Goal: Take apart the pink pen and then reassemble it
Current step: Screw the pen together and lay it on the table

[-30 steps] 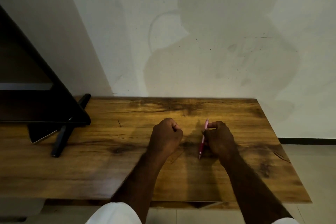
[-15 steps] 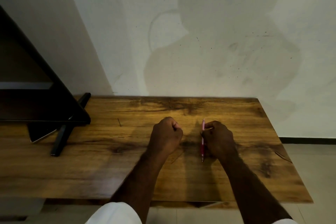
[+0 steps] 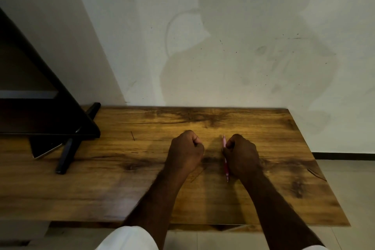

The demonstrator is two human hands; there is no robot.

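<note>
The pink pen (image 3: 225, 160) stands roughly upright in the head view, tip down near the wooden table (image 3: 121, 189), in one piece as far as I can see. My right hand (image 3: 241, 154) is closed around its middle, thumb and fingers at the upper barrel. My left hand (image 3: 185, 150) is a closed fist resting on the table a little to the left of the pen, apart from it. Nothing shows inside that fist.
A black monitor (image 3: 36, 91) on a black cross-shaped stand (image 3: 67, 152) occupies the table's left end, with a flat dark device (image 3: 46, 149) under it. A plain wall rises right behind the table. The table's right edge drops to a tiled floor (image 3: 349, 189).
The pen has straightened from a slight lean to nearly vertical and dropped a little in my right hand. My left fist has stayed in place.
</note>
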